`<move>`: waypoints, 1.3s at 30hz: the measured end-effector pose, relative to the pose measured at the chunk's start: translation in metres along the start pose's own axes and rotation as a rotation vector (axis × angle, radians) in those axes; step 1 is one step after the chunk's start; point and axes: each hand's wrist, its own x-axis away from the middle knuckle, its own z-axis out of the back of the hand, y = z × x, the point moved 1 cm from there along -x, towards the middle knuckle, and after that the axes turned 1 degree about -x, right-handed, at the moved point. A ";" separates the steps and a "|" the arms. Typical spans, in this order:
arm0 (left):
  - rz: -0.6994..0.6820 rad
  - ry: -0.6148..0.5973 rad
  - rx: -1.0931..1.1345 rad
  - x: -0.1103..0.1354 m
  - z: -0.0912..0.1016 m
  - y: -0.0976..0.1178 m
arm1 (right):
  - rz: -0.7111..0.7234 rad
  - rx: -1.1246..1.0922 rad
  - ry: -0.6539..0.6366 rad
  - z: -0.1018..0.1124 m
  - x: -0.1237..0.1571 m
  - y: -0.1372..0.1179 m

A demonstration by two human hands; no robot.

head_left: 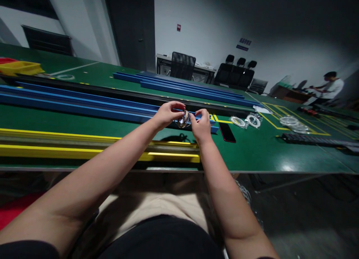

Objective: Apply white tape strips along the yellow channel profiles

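Observation:
Both hands meet over the green table (pixel 252 150), just above the near end of the long blue rails (pixel 84 104). My left hand (pixel 167 114) is closed, its fingers curled round the top of a small tape roll (pixel 183 119). My right hand (pixel 200 125) is closed too, pinching the same roll from the right side. The roll is held on edge in the air between them, partly hidden by the fingers. Below the hands lie yellow rails (pixel 84 148) along the table's front edge.
A dark phone (pixel 227 132) lies right of my hands. Bagged tape rolls (pixel 249 121) sit further right, beside a black strip (pixel 314 140). More blue rails (pixel 182 87) lie further back. A yellow bin (pixel 19 67) stands far left. Another person (pixel 329 88) works at the far right.

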 end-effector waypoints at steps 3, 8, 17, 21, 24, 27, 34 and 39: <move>-0.042 0.008 -0.020 0.000 -0.001 0.000 | -0.007 -0.009 -0.140 -0.004 0.001 0.001; -0.066 -0.027 -0.054 0.002 -0.002 0.001 | -0.095 -0.155 -0.219 -0.009 -0.002 0.007; -0.051 -0.048 0.001 0.001 -0.003 0.000 | -0.237 -0.392 -0.274 -0.008 -0.002 0.004; -0.030 -0.053 0.025 0.001 -0.004 -0.001 | -0.233 -0.380 -0.274 -0.008 -0.002 0.005; -0.035 -0.054 0.007 0.001 -0.004 0.000 | -0.207 -0.326 -0.257 -0.009 -0.003 0.008; -0.044 -0.046 -0.035 0.002 -0.004 0.002 | -0.158 -0.232 -0.235 -0.009 -0.003 0.009; -0.118 0.066 -0.185 -0.001 0.001 0.004 | 0.062 -0.125 -0.182 -0.006 0.000 0.001; 0.128 0.151 0.049 -0.003 0.006 0.000 | 0.156 -0.070 -0.120 0.001 0.003 -0.008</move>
